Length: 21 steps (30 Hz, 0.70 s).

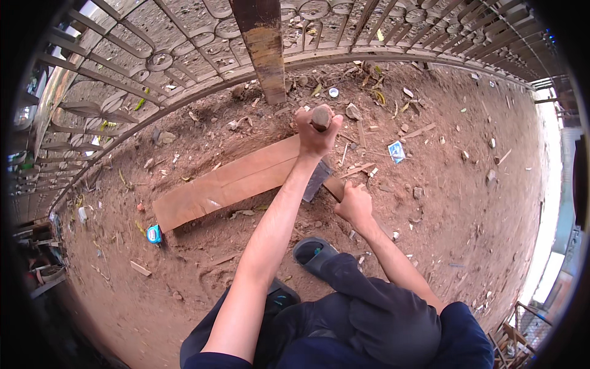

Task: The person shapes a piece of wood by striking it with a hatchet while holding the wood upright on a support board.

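Note:
A long reddish-brown board (221, 183) lies slanting on the dirt in the middle of the view. My left hand (316, 135) is closed around an upright piece of wood (321, 115), seen end-on over the board's right end. My right hand (355, 203) grips the wooden handle (332, 186) of a tool with a dark, flat metal head (315, 180), which is beside my left forearm, at the board's right end; whether it touches the board I cannot tell. A teal tape measure (153, 234) lies at the board's left end.
An ornate metal fence (161, 61) curves across the top, with a weathered post (261, 49) at its middle. Leaves, wood scraps (140, 269) and a blue-white packet (396, 151) litter the dirt. My sandalled foot (312, 255) is below. Wood pieces (516, 335) sit at the lower right.

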Each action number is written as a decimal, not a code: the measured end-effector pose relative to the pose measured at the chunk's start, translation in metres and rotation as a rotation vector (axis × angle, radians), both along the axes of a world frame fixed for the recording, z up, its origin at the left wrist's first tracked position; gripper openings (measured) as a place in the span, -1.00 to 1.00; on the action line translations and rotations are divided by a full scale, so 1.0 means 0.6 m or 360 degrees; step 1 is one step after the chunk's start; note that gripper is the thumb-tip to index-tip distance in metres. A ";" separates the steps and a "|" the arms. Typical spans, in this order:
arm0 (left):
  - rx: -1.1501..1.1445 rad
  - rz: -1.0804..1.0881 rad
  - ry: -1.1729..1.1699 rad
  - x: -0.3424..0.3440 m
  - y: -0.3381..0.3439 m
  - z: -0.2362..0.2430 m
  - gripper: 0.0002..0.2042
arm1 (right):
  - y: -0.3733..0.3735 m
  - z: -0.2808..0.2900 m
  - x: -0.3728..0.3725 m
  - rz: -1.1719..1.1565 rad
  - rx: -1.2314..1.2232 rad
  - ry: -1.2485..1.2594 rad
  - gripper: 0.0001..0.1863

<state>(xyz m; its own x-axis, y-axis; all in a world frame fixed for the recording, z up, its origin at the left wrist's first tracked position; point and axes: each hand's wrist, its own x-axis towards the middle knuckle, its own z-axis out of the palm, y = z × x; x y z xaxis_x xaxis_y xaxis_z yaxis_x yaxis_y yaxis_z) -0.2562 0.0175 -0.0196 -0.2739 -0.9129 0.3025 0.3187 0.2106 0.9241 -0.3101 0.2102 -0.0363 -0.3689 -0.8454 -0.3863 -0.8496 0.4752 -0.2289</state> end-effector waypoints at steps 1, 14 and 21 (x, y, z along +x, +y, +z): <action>0.0002 -0.0003 -0.0030 0.001 0.001 -0.001 -0.73 | 0.002 -0.001 0.001 0.0046 -0.0080 0.0080 -0.67; 0.0070 0.0025 -0.0060 -0.005 -0.007 0.016 -0.74 | 0.016 0.032 -0.038 0.0060 -0.0048 -0.0238 -0.65; -0.0125 0.0002 -0.0306 0.012 -0.006 0.013 -0.80 | 0.079 0.145 -0.096 -0.0886 0.0132 -0.1622 -0.88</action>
